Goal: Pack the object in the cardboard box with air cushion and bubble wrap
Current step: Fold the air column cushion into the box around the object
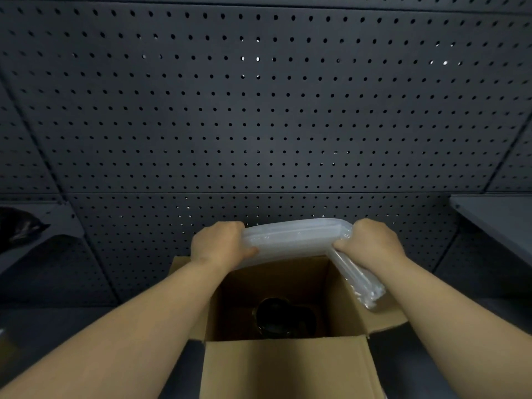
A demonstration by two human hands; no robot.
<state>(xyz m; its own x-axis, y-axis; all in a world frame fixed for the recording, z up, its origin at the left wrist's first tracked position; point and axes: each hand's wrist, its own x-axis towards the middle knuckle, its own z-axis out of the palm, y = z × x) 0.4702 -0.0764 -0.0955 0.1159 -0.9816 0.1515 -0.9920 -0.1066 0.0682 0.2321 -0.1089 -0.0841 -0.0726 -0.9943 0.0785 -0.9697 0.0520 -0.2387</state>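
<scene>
An open cardboard box [288, 367] stands in front of me with its flaps spread outward. A dark, rounded object [283, 316] lies at its bottom. Above the far side of the box I hold a clear air cushion sheet [296, 241]. My left hand [220, 244] grips its left end and my right hand [371, 244] grips its right end. At the right hand the sheet bends, and a section of it [359, 280] hangs down toward the box's right flap.
A dark pegboard wall [264, 110] fills the background behind the box. A grey shelf [495, 223] juts out at the right. Another shelf at the left carries a dark bag [20, 226]. The box rests on a dark tabletop [411, 364].
</scene>
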